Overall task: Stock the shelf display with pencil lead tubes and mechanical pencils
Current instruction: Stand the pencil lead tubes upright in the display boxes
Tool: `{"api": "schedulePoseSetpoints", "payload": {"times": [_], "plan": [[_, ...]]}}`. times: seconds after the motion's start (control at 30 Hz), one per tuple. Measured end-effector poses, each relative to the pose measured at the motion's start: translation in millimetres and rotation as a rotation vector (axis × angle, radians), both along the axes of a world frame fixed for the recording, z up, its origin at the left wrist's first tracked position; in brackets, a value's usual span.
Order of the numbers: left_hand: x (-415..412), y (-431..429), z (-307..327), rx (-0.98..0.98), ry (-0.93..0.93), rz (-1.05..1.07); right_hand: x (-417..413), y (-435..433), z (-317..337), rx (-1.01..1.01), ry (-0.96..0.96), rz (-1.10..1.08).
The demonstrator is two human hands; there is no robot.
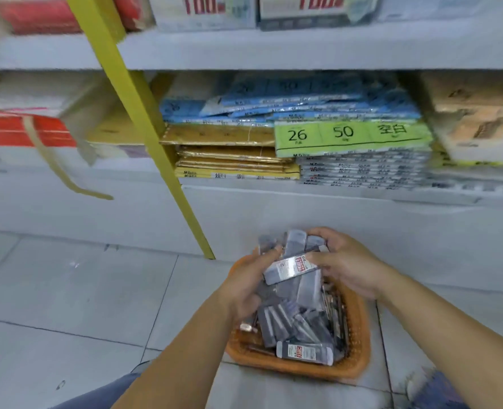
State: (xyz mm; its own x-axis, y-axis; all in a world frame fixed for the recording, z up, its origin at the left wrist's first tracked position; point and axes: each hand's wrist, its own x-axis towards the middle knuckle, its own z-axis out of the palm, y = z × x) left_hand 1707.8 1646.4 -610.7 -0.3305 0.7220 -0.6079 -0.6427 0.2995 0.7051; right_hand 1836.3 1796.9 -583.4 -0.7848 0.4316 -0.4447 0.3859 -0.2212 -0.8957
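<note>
- The bunch [296,240] of lead tubes is held between both hands, just above the far end of the basket [359,349], which sits on the floor [67,290] in front of the shelf [303,199].
- One tube [291,268] lies across the top of the bunch. Its long axis runs from near-left to far-right, and its labelled face is up.
- The left grip [250,281] cups the bunch from below and from the left, fingers curled round it, thumb on top.
- The right grip [344,267] closes on the bunch from the right, fingers wrapped over the far ends and the thumb pressing the top tube's right end. Neither hand is free.
- The shelf lies straight ahead and above the hands (the display slot itself is not in view), so the coming move is probably a lift forward. The right grip looks slightly nearer the shelf.
- The tubes are flat, slim cases of smoky clear plastic, smooth and likely slippery when stacked. The crosswise one could slide off.
- More tubes [285,323] lie loose in the basket, one [303,354] against its near rim.
- Thin rods [334,308] lie along its right wall, perhaps the pencils. I cannot tell through the blur.
- The basket is orange woven plastic, shallow, with rounded corners.
</note>
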Motion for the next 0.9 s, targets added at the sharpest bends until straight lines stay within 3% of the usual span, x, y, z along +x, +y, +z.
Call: {"api": "schedulePoseSetpoints", "payload": {"times": [0.23, 0.37, 0.57, 0.73, 0.9], "plan": [[-6, -1, 83, 0.196, -0.017, -0.124, -5, -9, 92, 0.211, 0.196, -0.002], [-12, 3, 124, 0.222, 0.105, -0.146, -12, -5, 140, 0.332, 0.264, 0.083], [-25, 11, 188, 0.346, 0.163, -0.059, -18, 6, 197, 0.611, 0.339, 0.047], [-29, 17, 196, 0.387, 0.294, -0.012, -25, 12, 198, 0.481, 0.382, -0.089], [-28, 27, 195, 0.377, 0.351, 0.014, -25, 12, 200, 0.526, 0.405, -0.187]]}}
